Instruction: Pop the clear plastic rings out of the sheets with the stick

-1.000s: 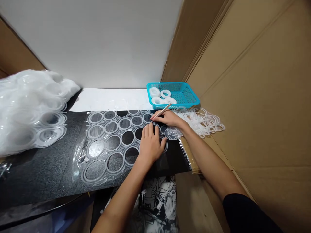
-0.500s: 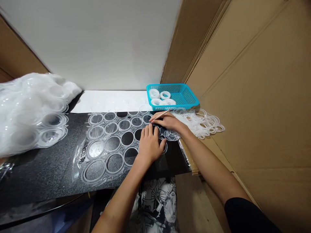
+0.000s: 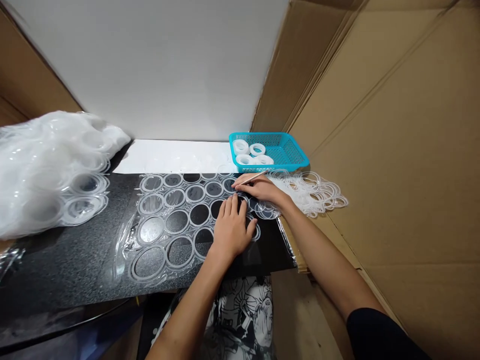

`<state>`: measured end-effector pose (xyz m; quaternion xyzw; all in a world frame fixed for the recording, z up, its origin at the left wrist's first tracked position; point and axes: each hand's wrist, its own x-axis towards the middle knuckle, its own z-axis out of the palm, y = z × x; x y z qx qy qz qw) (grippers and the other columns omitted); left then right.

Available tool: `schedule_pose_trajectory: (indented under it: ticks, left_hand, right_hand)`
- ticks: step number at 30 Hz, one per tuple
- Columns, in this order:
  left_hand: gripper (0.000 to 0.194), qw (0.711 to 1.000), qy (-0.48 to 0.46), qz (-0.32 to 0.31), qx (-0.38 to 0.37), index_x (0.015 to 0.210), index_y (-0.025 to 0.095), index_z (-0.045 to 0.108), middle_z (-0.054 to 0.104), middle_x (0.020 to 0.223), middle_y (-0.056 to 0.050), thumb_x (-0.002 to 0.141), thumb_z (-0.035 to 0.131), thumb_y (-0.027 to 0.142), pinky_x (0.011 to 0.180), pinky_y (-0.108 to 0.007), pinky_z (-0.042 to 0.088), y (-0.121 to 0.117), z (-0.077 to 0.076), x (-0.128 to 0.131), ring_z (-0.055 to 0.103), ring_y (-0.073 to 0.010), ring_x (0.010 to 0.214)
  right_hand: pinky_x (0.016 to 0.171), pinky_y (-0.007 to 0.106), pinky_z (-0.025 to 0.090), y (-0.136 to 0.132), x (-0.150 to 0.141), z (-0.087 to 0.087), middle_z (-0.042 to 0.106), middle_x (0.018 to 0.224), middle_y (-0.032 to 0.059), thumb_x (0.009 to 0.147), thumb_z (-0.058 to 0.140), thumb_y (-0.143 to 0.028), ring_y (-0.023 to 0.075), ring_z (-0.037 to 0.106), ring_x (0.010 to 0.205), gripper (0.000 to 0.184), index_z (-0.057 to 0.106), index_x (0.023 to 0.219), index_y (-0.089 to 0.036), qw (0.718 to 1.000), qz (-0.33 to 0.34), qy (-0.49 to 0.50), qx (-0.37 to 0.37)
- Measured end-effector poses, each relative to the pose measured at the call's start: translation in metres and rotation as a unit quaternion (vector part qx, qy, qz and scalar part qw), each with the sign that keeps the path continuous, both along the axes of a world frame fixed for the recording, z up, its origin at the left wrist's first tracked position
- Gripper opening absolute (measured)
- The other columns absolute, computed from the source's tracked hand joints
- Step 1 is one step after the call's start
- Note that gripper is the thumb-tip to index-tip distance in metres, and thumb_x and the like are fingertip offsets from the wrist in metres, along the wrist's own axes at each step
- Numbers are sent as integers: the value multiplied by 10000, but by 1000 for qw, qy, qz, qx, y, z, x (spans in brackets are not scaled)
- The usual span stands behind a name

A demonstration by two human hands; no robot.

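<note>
Clear plastic is covering much of the dark, speckled tabletop [image 3: 75, 270] in the head view: a transparent sheet [image 3: 169, 208] is lying flat, with rows of ring outlines running across it. The left hand [image 3: 230, 230] is resting palm down on the sheet's right part, its fingers lying extended and slightly spread, gripping nothing. The right hand [image 3: 262, 190] is holding a slim, pale pen-like tool [image 3: 254, 178] at a slant, its fingers closing around the shaft near the sheet's upper right; the tip is too small to make out, so whether it is touching the plastic cannot be told.

Behind that hand, a turquoise basket [image 3: 288, 167] is holding thick white rings [image 3: 257, 149] at its left side. Loose thin rings [image 3: 323, 192] are lying heaped to the right of the right hand. At the far left, a bulky pile of ringed plastic [image 3: 45, 170] is sitting on the tabletop, and a white strip [image 3: 172, 154] is running behind the sheet towards the basket.
</note>
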<state>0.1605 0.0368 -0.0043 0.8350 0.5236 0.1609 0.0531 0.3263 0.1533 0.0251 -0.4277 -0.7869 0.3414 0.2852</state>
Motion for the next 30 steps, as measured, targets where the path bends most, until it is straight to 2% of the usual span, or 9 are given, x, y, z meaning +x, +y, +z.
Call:
schedule_pose_trajectory:
  ticks: [3, 8, 16, 22, 30]
  left_hand:
    - [603, 1000, -1, 0, 3, 1490, 78, 526, 455, 1599, -252, 1048, 460, 483, 1243, -527, 336, 0, -1, 1, 430, -388, 1492]
    - [596, 1000, 2, -3, 5, 1479, 81, 534, 455, 1598, -251, 1050, 449, 487, 1241, -526, 341, 0, -1, 1, 432, -386, 1490]
    - [610, 1000, 8, -1, -4, 1491, 85, 517, 450, 1597, -240, 1049, 442, 499, 1245, -510, 325, 1, 0, 1, 425, -385, 1489]
    - [607, 1000, 10, 1, -4, 1491, 90, 517, 452, 1599, -241, 1053, 429, 501, 1242, -513, 329, 1, 0, 1, 430, -382, 1486]
    - [609, 1000, 1, 1, -10, 1490, 87, 498, 442, 1607, -250, 1050, 424, 502, 1239, -524, 331, 1, 0, 1, 414, -377, 1499]
  right_hand:
    - [853, 331, 578, 0, 3, -8, 794, 1052, 63, 901, 741, -337, 199, 735, 953, 162, 821, 972, -215, 999, -2, 19, -28]
    - [885, 337, 576, 1, 5, -11, 798, 1030, 61, 886, 750, -346, 210, 740, 962, 172, 816, 946, -199, 998, -2, 41, -48]
    - [891, 340, 564, -1, 5, -10, 793, 1006, 53, 900, 728, -306, 204, 736, 946, 137, 818, 925, -207, 1000, 11, 15, -4]
    - [901, 338, 566, 0, 7, -13, 795, 1020, 52, 904, 727, -323, 198, 733, 948, 145, 815, 929, -210, 1000, 9, 23, -6]
    - [900, 342, 568, -1, 6, -9, 795, 1014, 49, 906, 725, -306, 199, 734, 951, 129, 813, 927, -214, 1000, 13, 9, 2]
